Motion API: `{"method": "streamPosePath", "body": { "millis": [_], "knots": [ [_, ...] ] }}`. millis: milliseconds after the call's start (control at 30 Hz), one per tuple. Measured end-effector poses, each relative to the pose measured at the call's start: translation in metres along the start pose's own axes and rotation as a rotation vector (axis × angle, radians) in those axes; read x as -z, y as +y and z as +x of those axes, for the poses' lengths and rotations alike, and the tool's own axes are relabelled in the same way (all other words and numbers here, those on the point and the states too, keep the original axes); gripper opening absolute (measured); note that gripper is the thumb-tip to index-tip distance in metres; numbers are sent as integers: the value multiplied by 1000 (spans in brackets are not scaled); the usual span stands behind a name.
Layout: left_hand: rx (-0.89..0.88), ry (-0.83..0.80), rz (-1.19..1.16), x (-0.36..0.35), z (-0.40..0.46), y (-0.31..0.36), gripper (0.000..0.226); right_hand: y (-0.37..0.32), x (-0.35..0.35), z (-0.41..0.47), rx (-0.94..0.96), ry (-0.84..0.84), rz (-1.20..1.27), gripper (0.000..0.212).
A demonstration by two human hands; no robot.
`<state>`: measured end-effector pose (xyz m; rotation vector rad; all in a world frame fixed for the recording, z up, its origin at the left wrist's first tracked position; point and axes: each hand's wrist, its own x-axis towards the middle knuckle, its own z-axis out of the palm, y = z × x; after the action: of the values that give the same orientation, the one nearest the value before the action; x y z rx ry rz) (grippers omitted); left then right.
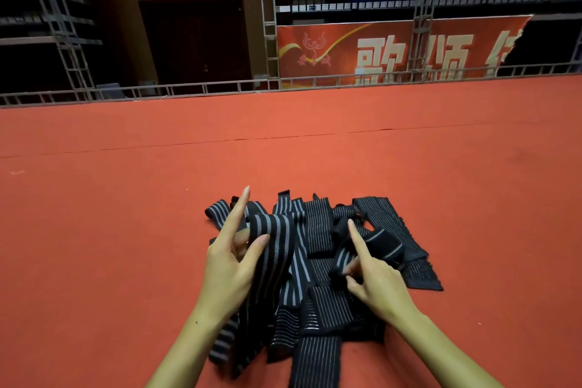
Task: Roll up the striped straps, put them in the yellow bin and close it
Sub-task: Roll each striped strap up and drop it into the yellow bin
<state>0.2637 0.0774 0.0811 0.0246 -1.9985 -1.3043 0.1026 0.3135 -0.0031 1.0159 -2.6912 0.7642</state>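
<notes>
A pile of black straps with grey stripes [318, 230] lies on the red carpet in front of me. My left hand [231, 264] holds one broad striped strap [272, 236] between thumb and middle finger, with the index finger pointing up. That strap hangs down toward me past my left wrist. My right hand [373, 280] pinches the end of another strap [341, 264] with thumb and curled fingers, its index finger stretched out over the pile. No yellow bin is in view.
The red carpet [126, 230] stretches wide on all sides of the pile. A low metal truss rail [220, 88] borders its far edge. Behind it stand a dark door, a red banner [393, 50] and tiers of seats.
</notes>
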Motion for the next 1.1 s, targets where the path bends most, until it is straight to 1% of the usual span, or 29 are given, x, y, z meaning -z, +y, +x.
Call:
{"method": "streamPosePath", "body": {
  "millis": [133, 300, 433, 633, 800, 967, 1100],
  "knots": [
    [11, -23, 9, -4, -2, 0, 82, -4, 15, 2, -10, 99, 244, 123],
    [-4, -71, -2, -10, -6, 13, 88, -23, 45, 5, 64, 223, 567, 115],
    [-6, -109, -29, -14, -6, 26, 87, -49, 83, 0, 81, 260, 754, 99],
    [7, -95, -107, -17, -11, 45, 88, -91, 116, -8, 76, 245, 958, 69],
    [13, -101, -177, -19, -15, 57, 94, -121, 103, -6, 27, 217, 920, 64],
    [47, -46, -257, -16, -16, 59, 80, -133, 91, -4, -19, 221, 916, 61],
    [108, 6, -321, -11, -17, 59, 76, -140, 88, -7, -26, 196, 972, 61]
  ]
}}
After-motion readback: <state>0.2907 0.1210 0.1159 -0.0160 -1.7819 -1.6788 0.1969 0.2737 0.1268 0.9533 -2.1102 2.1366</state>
